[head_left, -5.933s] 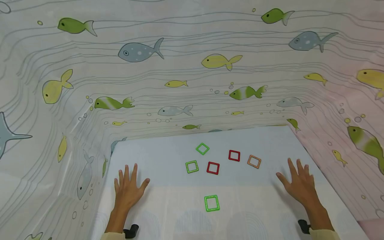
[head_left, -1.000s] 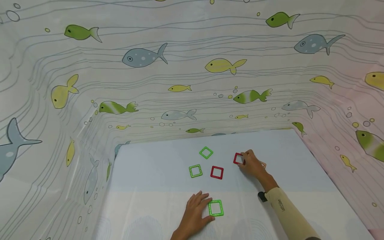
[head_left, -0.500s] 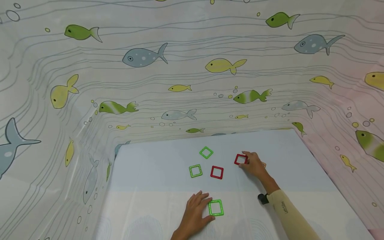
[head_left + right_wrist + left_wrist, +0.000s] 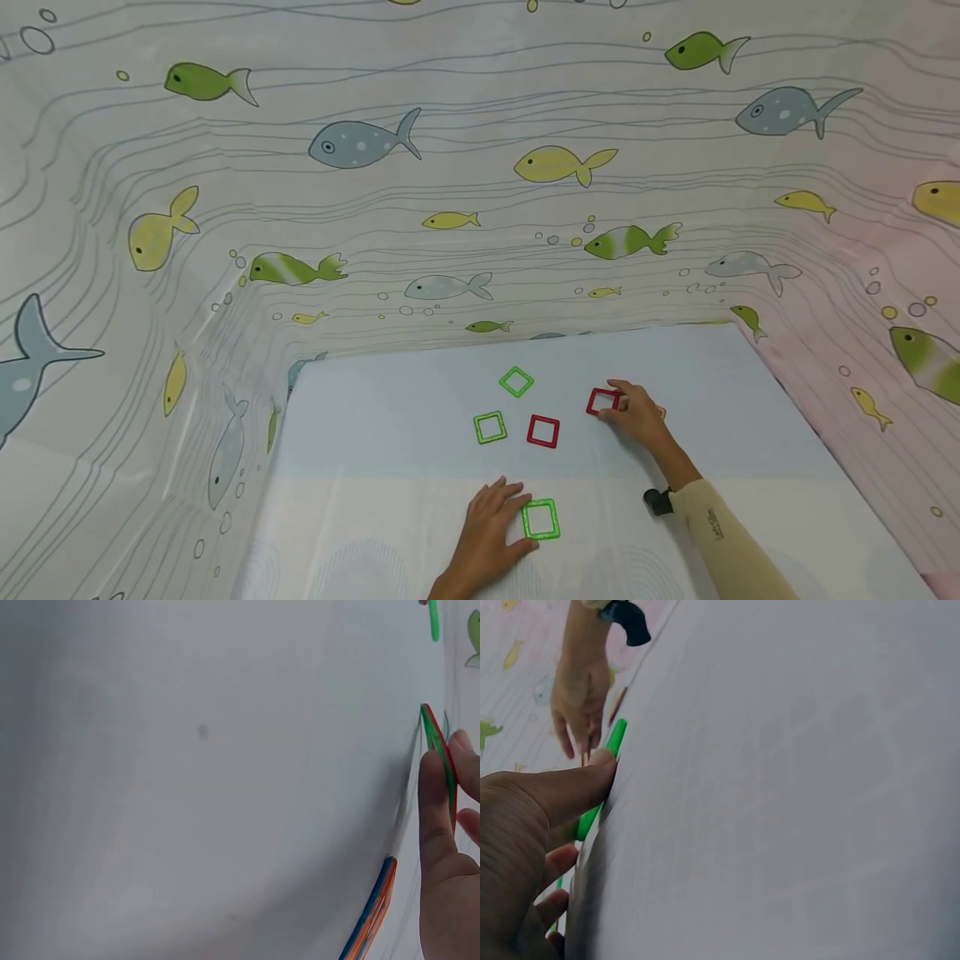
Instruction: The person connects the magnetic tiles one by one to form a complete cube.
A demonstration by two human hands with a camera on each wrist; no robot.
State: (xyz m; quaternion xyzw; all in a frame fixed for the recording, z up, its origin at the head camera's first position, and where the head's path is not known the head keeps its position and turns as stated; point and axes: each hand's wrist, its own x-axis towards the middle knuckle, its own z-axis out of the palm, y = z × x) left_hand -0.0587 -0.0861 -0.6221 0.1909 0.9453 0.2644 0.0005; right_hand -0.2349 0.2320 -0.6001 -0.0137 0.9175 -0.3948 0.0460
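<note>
My left hand (image 4: 486,529) grips the near green square frame (image 4: 556,518) at its left side, index finger at the far corner and thumb at the near one. In the left wrist view the thumb presses on that frame's edge (image 4: 617,736). Farther off to the right, my right hand (image 4: 637,414) pinches a red square frame (image 4: 590,401) by its right side. The right wrist view shows this frame (image 4: 442,750) edge-on, red on one face and green on the other, between thumb and fingers. An orange frame (image 4: 662,412) is mostly hidden behind the right hand.
Between the hands and the far edge lie another red frame (image 4: 545,418), a green frame (image 4: 477,429) and a green frame turned cornerwise (image 4: 507,374). The white table cover (image 4: 375,425) meets fish-printed sheeting (image 4: 360,225) at the back and sides.
Both hands, earlier spread flat at the sides, have come inward onto the green and red frames. Over the last second the right hand has shifted the red frame slightly right and nearer; the left stays still.
</note>
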